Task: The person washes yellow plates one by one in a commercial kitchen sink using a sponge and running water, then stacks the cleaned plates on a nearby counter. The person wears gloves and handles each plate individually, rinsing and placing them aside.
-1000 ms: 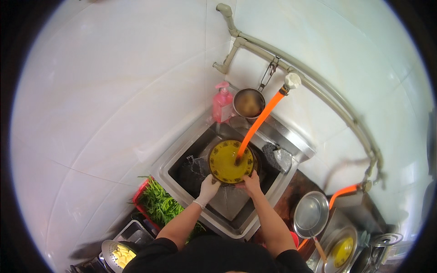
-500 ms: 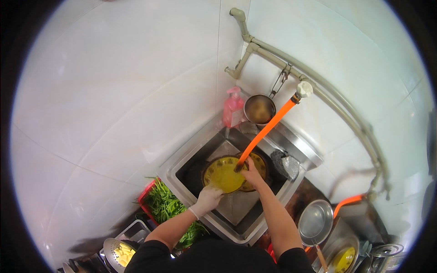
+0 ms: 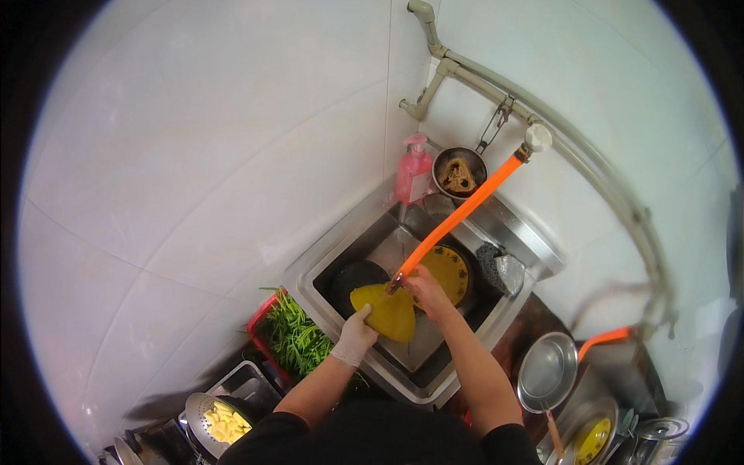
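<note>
A yellow plate [image 3: 385,314] is tilted over the sink, its plain face showing. My left hand [image 3: 356,339], in a thin pale glove, is closed on its lower left edge. My bare right hand [image 3: 428,293] is closed at the right edge, with some fingertips hidden by the plate and an orange hose [image 3: 457,221]. The hose end hangs over the plate's top edge, close to the right fingers. Behind my right hand, another yellow plate [image 3: 451,273] with dark rim marks lies in the metal sink [image 3: 329,358]. A dark round object [image 3: 353,280] sits at the sink's left.
Behind the sink stand a pink pump bottle [image 3: 415,172] and a hanging ladle [image 3: 459,175]. A dark scrubber [image 3: 490,265] rests on the right ledge. Leafy greens [image 3: 298,337] lie in a red basket at left. A metal pan [image 3: 547,373] is at right.
The plate has tipped and turned, its patterned rim giving way to a plain yellow face. More of the plate behind shows. The whole view has shifted slightly.
</note>
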Demonstrator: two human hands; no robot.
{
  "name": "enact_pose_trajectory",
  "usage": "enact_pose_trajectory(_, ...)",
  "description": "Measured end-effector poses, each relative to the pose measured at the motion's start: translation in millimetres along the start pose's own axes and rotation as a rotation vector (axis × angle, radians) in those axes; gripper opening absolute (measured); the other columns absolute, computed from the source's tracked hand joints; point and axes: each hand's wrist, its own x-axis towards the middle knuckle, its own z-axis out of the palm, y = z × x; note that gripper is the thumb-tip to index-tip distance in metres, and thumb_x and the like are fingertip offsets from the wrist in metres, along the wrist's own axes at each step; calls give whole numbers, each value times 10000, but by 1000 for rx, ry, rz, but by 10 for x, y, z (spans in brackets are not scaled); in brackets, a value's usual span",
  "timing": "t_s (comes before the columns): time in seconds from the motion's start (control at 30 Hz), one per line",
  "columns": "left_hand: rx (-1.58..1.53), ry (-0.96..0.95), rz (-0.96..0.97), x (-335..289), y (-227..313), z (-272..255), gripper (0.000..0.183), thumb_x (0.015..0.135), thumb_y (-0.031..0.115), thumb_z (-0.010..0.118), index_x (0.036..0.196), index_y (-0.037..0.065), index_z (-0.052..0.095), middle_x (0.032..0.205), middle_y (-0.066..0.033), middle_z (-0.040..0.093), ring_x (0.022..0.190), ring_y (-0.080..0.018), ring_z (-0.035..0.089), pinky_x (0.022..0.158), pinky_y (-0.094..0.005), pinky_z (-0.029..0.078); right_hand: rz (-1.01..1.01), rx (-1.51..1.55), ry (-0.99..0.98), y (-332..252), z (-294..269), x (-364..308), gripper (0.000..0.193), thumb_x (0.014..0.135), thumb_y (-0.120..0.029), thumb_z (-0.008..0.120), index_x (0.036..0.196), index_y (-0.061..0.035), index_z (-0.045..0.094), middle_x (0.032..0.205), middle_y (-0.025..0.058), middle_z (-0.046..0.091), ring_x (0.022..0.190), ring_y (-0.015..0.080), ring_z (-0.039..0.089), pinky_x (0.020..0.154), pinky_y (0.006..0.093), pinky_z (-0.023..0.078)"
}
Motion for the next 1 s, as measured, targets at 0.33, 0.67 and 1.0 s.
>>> enact_pose_trajectory(0.33,-94,108,-61,-91,36,184,397,1130,163,497,1511,52,511,1540,-139,572,1434,-350,527,1248,-536,383,-83,28,-51,37,88,-218,591,927,-73,521,1516,-74,466,1328,48,616,1306,187,572,1162,379,421)
enact_pose_trajectory(0.67,90,-58,82,-738,143,620,430,1092,146,574,1511,67,523,1540,-138,572,1430,-358,530,1248,-558,374,-147,-777,50,629,-583,-538,937,868,3,587,1704,-23,165,1725,199,304,1589,335,319,1302,403,259)
enact_pose_trajectory(1.0,524,-483,-27,-1302,-885,1701,339,1105,149,577,1417,18,552,1375,-131,646,1272,-317,647,1111,-460,530,-480,-620,928,765,-337,-1993,467,981,-103,704,1426,-16,591,1256,215,731,1175,424,697,967,426,556)
